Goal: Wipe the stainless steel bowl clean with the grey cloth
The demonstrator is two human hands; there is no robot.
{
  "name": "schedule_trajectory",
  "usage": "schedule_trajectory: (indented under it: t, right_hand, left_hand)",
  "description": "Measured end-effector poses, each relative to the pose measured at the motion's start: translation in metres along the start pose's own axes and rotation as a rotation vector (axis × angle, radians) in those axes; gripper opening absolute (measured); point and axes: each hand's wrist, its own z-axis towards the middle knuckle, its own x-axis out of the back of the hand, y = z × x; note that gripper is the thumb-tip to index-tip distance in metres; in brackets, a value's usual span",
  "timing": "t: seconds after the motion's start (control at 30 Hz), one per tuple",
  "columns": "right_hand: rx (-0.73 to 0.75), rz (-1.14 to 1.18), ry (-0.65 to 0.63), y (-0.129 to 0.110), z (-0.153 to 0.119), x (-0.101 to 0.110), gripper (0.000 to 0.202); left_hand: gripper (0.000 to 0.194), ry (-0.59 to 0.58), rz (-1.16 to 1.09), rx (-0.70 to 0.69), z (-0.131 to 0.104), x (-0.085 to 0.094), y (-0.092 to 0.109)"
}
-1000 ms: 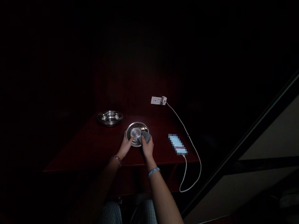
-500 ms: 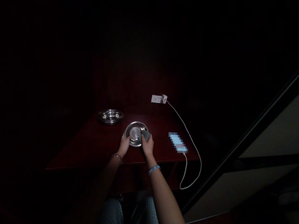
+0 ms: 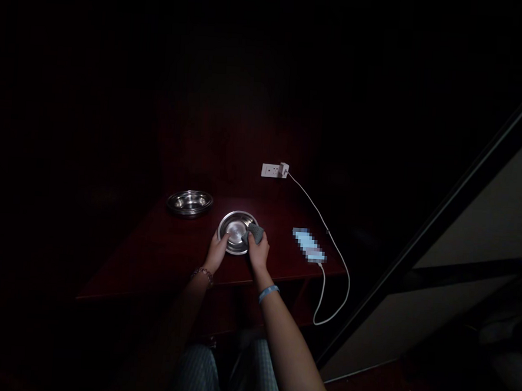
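Observation:
A round, shiny steel plate [image 3: 235, 231] with a raised rim is held above the near part of the dark red table. My left hand [image 3: 216, 251] grips its lower left rim, with the thumb over the inner side. In my right hand [image 3: 258, 251] is a grey cloth [image 3: 254, 234], pressed against the right inside of the plate. The fingers under the cloth and behind the rim are hidden.
Farther back at the left, a stack of steel plates [image 3: 190, 203] stands on the red table [image 3: 160, 260]. To the right lies a lit phone [image 3: 308, 245], its white cable [image 3: 349, 283] looping past the table edge to a charger [image 3: 283, 170] in the wall socket [image 3: 269, 170].
My right hand has shifted the cloth slightly over the plate's right inside, and more of the cloth shows. The left hand keeps its hold. The whole view has moved a little.

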Motion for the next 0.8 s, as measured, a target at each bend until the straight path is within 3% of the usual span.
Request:
schedule_trajectory:
  t: [0.33, 0.6, 0.8]
  right_hand:
    - [-0.015, -0.030, 0.003, 0.004, 0.000, -0.001, 0.022]
    - [-0.026, 0.011, -0.017, 0.000, -0.001, 0.000, 0.019]
    - [-0.034, -0.004, -0.043, 0.001, -0.002, 0.000, 0.018]
  left_hand:
    - [0.039, -0.062, -0.002, -0.047, -0.009, 0.001, 0.020]
    - [0.039, -0.089, 0.029, -0.056, -0.009, 0.002, 0.017]
    - [0.041, -0.038, 0.006, -0.050, -0.006, 0.000, 0.014]
